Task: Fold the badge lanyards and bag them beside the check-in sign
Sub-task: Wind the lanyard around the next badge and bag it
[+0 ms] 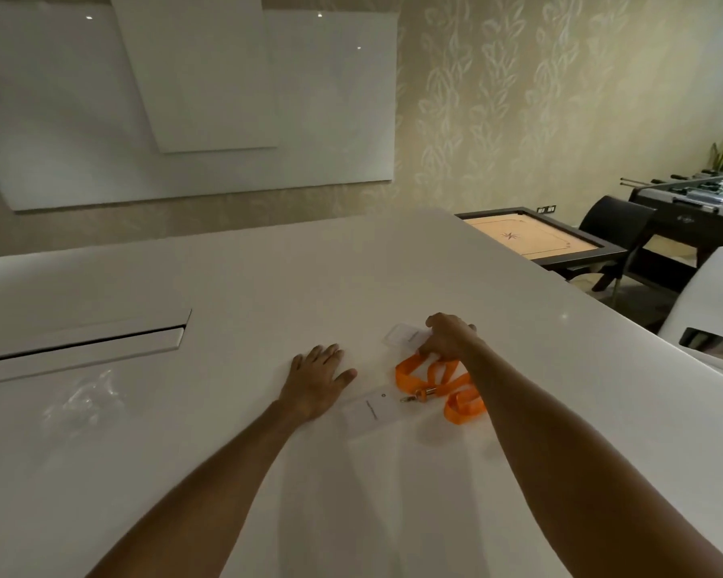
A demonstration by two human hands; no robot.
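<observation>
An orange lanyard (443,381) lies in loose loops on the white table (268,285), right of centre. Its metal clip joins a clear badge holder (372,410) lying flat near me. A second clear badge holder (405,337) lies just beyond the loops. My right hand (449,337) is curled over the far end of the orange strap, beside that second holder, and grips it. My left hand (318,377) rests flat on the table with fingers spread, left of the near badge holder and holding nothing. A crumpled clear plastic bag (84,400) lies at the left.
A long white cable flap (80,344) stands slightly raised in the table's left side. White boards (184,118) hang on the wall behind. Past the table's right edge stand a carrom board (535,239), a black chair (614,227), a foosball table (693,198) and a white chair (714,302).
</observation>
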